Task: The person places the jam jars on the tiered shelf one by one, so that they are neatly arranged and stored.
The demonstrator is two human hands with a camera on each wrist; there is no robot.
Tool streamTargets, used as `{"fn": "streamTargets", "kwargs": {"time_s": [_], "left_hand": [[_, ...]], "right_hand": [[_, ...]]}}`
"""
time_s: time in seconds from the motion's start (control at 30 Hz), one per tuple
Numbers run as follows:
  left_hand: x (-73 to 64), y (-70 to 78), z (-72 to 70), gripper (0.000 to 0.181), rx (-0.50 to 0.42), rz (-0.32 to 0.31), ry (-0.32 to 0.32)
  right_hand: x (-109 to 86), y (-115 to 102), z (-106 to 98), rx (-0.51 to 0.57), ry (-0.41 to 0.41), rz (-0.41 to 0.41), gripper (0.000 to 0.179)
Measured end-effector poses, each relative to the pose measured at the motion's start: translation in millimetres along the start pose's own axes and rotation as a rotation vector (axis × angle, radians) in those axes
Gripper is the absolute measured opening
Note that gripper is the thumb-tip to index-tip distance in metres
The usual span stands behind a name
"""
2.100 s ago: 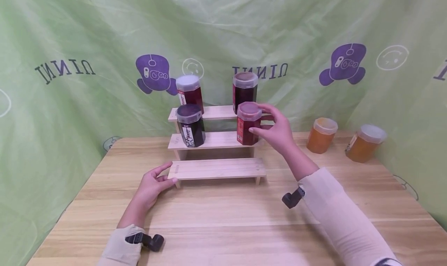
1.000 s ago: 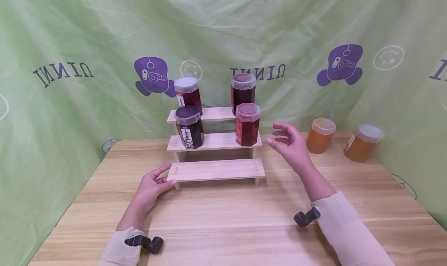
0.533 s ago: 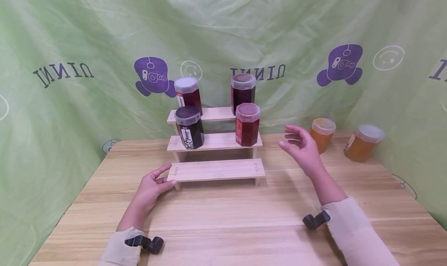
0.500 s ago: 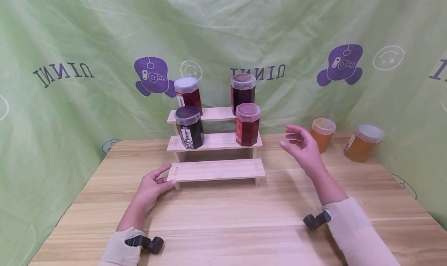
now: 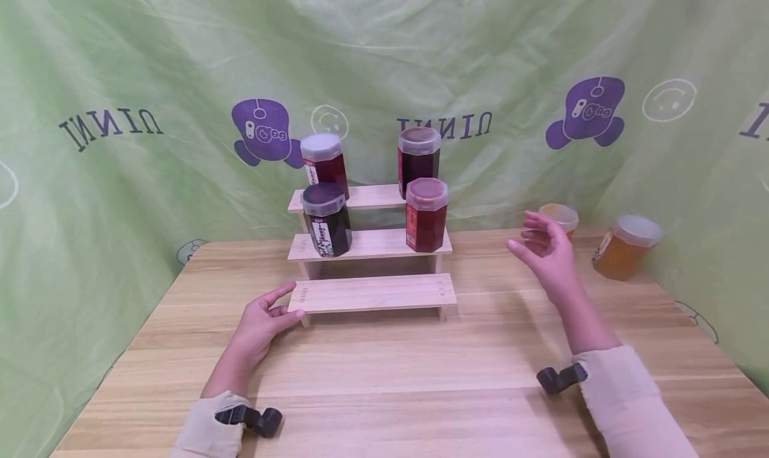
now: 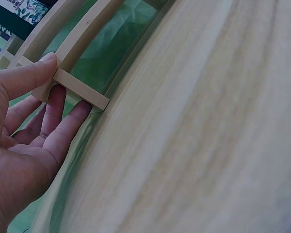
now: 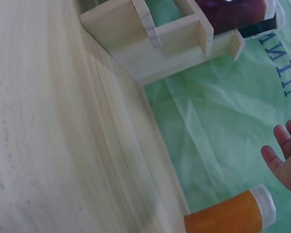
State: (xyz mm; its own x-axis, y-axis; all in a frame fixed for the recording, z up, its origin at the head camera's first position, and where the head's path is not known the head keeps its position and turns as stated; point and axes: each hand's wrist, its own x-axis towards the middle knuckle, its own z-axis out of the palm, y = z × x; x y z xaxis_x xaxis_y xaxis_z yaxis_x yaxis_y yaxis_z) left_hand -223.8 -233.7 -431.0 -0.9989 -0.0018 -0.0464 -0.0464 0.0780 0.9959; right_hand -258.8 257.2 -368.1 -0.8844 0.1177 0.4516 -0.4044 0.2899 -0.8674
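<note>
A three-tier wooden display stand point(image 5: 372, 292) stands on the table. My left hand point(image 5: 258, 324) grips the left end of its lowest tier, thumb on the front corner and fingers against the side support, as the left wrist view shows. On the middle tier are a dark purple jar point(image 5: 327, 227) at left and a red jar point(image 5: 426, 221) at right. The top tier bears a red jar point(image 5: 327, 171) and a dark jar point(image 5: 418, 164). My right hand point(image 5: 553, 261), holding nothing, has loosely bent fingers and partly hides an orange jar point(image 7: 228, 213) in the head view.
An amber jar point(image 5: 625, 251) with a whitish lid stands farther right, near the table's point(image 5: 390, 391) right edge. Green printed cloth point(image 5: 510, 44) hangs behind and at both sides. Small black cameras point(image 5: 258, 419) are worn on both wrists.
My right hand has let go of the red jar at the right of the middle tier and moved right, to the orange jar. The left hand stays at the stand.
</note>
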Motion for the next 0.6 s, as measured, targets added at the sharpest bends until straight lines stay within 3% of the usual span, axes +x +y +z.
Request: {"fn": "streamTargets", "kwargs": {"time_s": [0.4,0.6], "left_hand": [[0.2,-1.1,0.2,0.072,-0.014,0.000,-0.003],[-0.3,0.3,0.0,0.072,-0.012,-0.003,-0.001]], "right_hand": [[2.9,8,-20,0.025,0.046,0.047,0.068],[3.7,10,-29,-0.032,0.074,0.091,0.073]]}}
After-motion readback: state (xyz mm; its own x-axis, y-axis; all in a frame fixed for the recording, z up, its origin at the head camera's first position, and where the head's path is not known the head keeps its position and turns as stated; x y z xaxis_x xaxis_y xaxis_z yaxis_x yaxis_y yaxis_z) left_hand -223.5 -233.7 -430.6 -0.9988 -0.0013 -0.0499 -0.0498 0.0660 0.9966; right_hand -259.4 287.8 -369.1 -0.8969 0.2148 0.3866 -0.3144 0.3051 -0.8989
